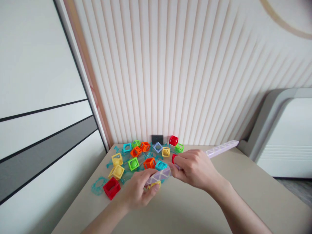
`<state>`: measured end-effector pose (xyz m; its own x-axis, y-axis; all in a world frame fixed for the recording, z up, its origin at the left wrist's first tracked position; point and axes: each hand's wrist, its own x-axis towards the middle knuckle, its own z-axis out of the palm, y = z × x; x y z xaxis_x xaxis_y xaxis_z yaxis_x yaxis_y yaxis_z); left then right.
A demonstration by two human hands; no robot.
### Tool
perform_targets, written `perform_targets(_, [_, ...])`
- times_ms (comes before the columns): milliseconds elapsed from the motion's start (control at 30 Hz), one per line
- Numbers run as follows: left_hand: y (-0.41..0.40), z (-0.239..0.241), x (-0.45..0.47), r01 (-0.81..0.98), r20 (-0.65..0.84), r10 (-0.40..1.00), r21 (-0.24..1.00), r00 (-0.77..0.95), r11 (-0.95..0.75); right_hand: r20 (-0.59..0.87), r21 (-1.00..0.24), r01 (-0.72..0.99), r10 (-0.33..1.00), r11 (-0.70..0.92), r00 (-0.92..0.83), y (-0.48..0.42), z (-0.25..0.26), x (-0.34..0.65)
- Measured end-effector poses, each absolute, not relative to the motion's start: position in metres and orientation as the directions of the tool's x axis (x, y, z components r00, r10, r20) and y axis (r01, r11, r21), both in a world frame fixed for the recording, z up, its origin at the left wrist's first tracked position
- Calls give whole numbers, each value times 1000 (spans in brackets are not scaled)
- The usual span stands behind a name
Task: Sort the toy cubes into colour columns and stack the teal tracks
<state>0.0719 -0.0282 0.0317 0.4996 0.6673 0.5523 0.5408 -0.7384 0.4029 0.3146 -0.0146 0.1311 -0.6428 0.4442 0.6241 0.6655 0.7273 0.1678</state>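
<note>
Both my hands hold a long pale lilac strip (220,148) made of triangular lattice pieces; it reaches from my left hand up to the right, toward the wall. My left hand (138,191) is closed on its near end, where a small yellow piece (154,185) sits at my fingertips. My right hand (195,167) is closed round the strip's middle, beside a red piece (174,158). Just beyond my hands lie several coloured open cubes: red (111,188), yellow (117,171), green (133,163), orange (149,162), blue (161,165).
The beige table (185,211) meets a ribbed white wall. A dark grey block (157,139) stands against the wall behind the cubes. Teal flat ring pieces (98,185) lie at the table's left. A white-and-grey unit (287,133) stands to the right.
</note>
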Motion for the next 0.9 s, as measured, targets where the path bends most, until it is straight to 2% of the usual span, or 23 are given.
perform_targets(67, [-31,60,77,532,333,700,470,632,-704,642,174,657,421,734,-640,-22,135,318])
perform_targets(100, [-32,74,79,541,250,685,457,684,-706,650,172,653,413,738,-638,-25,137,319])
perform_targets(133, [-32,87,81,576,233,701,428,674,-697,660,163,653,410,740,-629,-27,138,320])
perform_targets(300, [-28,122,89,691,358,711,206,605,-693,652,-3,661,502,751,-568,-37,146,325])
perform_targets(400, [-29,127,90,684,354,680,137,642,-717,597,-101,652,570,751,-564,-44,151,327])
perform_targets(567, [-36,132,83,649,270,650,108,710,-753,591,-155,611,568,777,-573,-59,155,325])
perform_targets(667, [-37,132,81,614,291,603,63,743,-787,585,-197,587,575,785,-572,-64,157,323])
perform_targets(767, [-35,131,83,534,404,510,61,759,-843,526,-273,581,625,766,-577,-64,161,324])
perform_targets(900, [-32,122,91,478,595,449,121,666,-870,438,-400,580,704,710,-559,-53,161,324])
